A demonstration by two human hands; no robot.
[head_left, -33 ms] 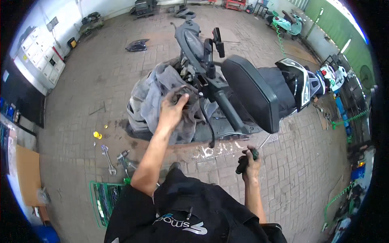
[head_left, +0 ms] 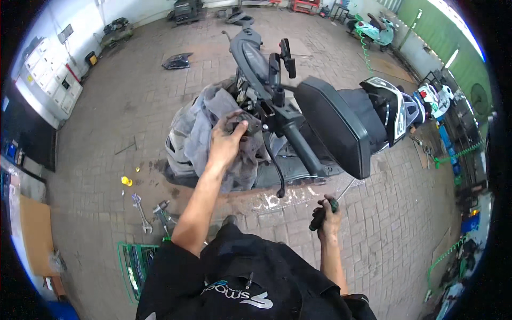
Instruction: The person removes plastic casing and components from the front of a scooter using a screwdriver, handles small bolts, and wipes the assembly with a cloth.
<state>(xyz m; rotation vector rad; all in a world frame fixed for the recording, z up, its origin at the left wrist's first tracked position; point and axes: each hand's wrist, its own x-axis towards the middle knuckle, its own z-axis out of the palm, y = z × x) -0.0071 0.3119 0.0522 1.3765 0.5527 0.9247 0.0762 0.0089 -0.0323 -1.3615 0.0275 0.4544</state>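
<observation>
Left hand (head_left: 227, 140) extended forward, right hand (head_left: 330, 217) lower, curled tight

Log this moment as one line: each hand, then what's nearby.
left hand: holding dark part against grey cloth | right hand: gripping thin-shafted tool | nearby: scooter, wrench lying at left

The left hand (head_left: 226, 143) holds a dark part (head_left: 238, 125) by a grey cloth (head_left: 209, 109) on the motorbike (head_left: 304, 146). The right hand (head_left: 332, 214) holds a screwdriver (head_left: 318, 219). A wrench (head_left: 142, 214) and a little yellow thing (head_left: 126, 181) are on the floor (head_left: 96, 213).
</observation>
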